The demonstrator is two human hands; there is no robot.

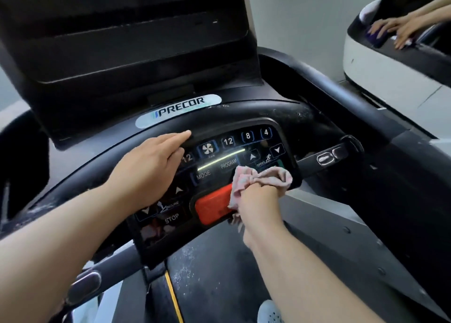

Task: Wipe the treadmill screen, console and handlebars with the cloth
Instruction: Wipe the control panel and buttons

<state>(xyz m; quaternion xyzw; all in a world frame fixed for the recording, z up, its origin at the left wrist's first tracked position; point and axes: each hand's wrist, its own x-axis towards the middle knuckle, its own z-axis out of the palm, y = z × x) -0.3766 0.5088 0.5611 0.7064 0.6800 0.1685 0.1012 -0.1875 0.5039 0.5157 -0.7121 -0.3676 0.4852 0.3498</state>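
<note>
On one console (288, 127), right hand (258, 200) grips one cloth (263, 178); left hand (148, 169) rests, fingers open.

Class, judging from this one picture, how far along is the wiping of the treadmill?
Done: nothing can be confirmed; the screen is dark and tells nothing. In hand: the right hand presses the pink cloth on the console button panel beside the red stop button, while the left hand rests on the panel. Left: the dusty console top and handlebar.
</note>
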